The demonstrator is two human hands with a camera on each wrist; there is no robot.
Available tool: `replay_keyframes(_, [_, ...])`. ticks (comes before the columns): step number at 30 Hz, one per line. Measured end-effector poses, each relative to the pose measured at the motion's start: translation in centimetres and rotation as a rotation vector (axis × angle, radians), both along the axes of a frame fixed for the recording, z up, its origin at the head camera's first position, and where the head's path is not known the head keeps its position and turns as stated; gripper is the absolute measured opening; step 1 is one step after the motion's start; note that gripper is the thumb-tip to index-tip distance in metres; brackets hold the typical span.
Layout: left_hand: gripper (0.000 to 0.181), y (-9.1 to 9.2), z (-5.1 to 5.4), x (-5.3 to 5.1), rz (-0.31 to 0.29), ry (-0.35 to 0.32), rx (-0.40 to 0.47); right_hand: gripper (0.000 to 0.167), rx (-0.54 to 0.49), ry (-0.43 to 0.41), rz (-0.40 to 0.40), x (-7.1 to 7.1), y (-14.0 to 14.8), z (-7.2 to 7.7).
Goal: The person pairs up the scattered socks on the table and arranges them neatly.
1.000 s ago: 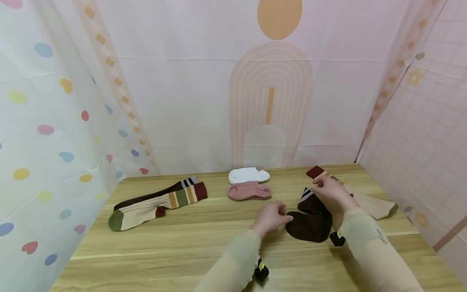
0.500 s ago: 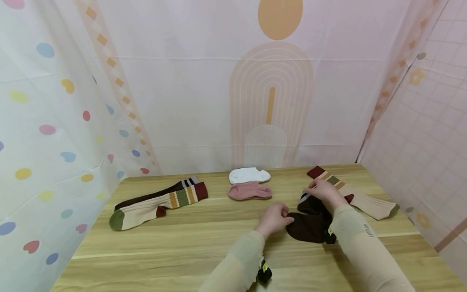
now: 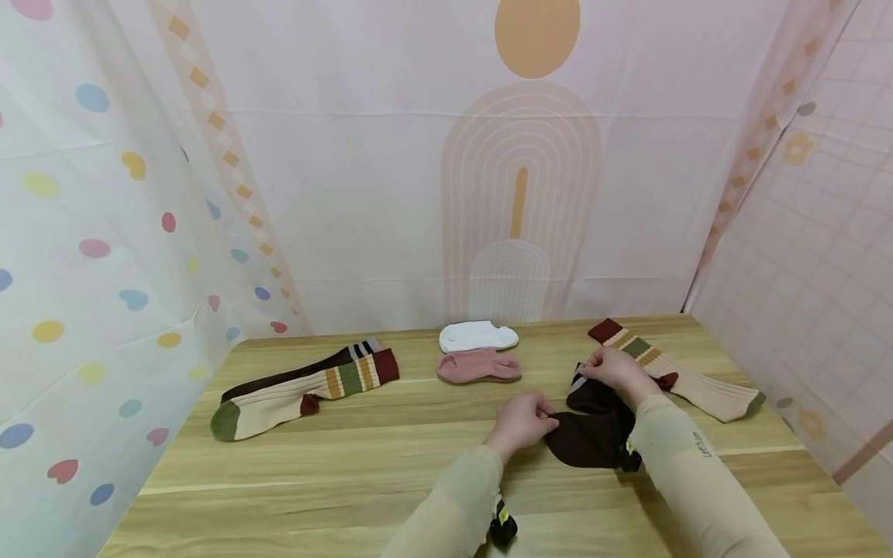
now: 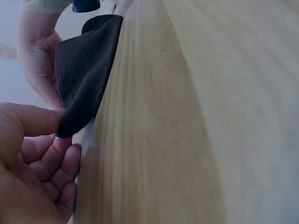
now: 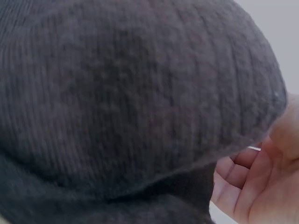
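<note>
A dark brown sock lies bent on the wooden table, right of centre. My left hand pinches its toe end between thumb and fingers; in the left wrist view the thumb of the left hand presses on the dark fabric, which is slightly raised. At the striped cuff, my right hand pinches the sock with its fingertips. Ribbed dark fabric fills most of the right wrist view, with a hand behind it at the right.
A cream sock with striped cuff lies beyond my right hand. White and pink socks sit at the back middle. At the left, another striped cream sock partly covers a dark sock. Patterned curtains surround the table.
My right hand has moved slightly left and down onto the striped cuff and taken hold of it. The left hand has closed on the toe end, which has lifted a little.
</note>
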State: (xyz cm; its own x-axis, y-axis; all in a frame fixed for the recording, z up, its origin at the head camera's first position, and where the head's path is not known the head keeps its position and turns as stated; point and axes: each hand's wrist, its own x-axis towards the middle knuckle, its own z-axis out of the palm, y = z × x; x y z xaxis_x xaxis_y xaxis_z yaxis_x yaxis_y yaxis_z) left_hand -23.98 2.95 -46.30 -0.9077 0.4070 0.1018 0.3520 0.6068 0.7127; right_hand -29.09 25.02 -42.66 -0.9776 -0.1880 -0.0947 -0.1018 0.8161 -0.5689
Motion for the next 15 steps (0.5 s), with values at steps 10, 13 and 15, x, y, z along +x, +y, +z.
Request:
replay_keyframes(10, [0.007,-1.7,0.4,-0.1,0.015,-0.073,0.182,0.027,-0.166,0.023,-0.003,1.0,1.1,0.7])
replay_keyframes(13, [0.006,-2.5,0.7,-0.3,0.029,-0.051,0.2,0.024,-0.263,-0.006,-0.044,1.3,1.4,1.0])
replay_keyframes(15, [0.005,-3.1,0.9,-0.5,0.036,-0.025,0.21,0.021,-0.323,-0.015,-0.07,1.6,1.6,1.3])
